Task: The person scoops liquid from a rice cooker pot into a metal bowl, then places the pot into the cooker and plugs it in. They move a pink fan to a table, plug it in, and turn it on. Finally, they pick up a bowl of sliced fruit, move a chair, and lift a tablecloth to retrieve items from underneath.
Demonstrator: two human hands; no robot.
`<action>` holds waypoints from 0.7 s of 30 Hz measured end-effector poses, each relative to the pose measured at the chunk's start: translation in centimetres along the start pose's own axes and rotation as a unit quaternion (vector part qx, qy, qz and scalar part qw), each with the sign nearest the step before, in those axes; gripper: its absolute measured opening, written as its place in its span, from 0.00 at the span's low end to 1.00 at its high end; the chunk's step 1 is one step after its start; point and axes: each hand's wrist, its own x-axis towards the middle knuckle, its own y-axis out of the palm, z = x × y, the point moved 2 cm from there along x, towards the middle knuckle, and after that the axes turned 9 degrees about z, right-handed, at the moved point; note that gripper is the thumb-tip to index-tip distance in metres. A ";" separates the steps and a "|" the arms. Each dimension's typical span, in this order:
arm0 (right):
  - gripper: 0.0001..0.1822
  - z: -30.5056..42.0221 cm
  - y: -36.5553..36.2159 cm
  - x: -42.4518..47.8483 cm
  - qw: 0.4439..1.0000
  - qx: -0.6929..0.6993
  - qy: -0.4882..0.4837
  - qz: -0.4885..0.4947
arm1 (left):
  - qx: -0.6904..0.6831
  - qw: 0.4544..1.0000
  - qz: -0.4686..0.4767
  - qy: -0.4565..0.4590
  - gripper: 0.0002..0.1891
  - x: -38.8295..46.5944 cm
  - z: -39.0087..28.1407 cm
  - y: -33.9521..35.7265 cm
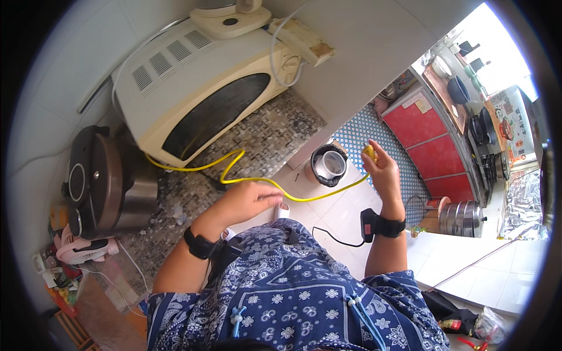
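Observation:
My right hand (383, 169) is raised over the floor, its thumb and fingers around a yellow plug-like end (369, 152) of a cord. From there the yellow cord (325, 196) sags to the left, passes close by my left fingertips, bends sharply and runs to the counter beneath the front of a cream microwave oven (210, 105). My left hand (246, 202) hovers at the counter's edge beside the cord, fingers extended and thumb apart. Whether its fingertips touch the cord is hard to tell. Black straps with devices sit on both wrists.
On the speckled counter (285, 118) stand an electric pressure cooker (116, 184) and a pink fan (85, 251). An appliance base (230, 22) rests on the oven. Below are a lined bin (312, 169) and tiled floor. Red cabinets (432, 153) and a stacked steamer (461, 219) are to the right.

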 end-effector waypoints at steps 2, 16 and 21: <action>0.28 0.9 -0.1 0.9 0.999 0.019 0.009 0.030 | 0.036 0.990 -0.093 0.100 0.16 3.6 -2.4 0.3; 0.32 8.6 4.5 6.7 0.951 -0.051 -0.260 0.161 | -0.276 0.903 -0.313 0.099 0.23 14.4 -4.0 -3.5; 0.25 8.0 6.5 9.3 0.939 -0.057 -0.240 0.238 | -0.408 0.880 -0.240 0.048 0.20 13.8 -2.4 -4.7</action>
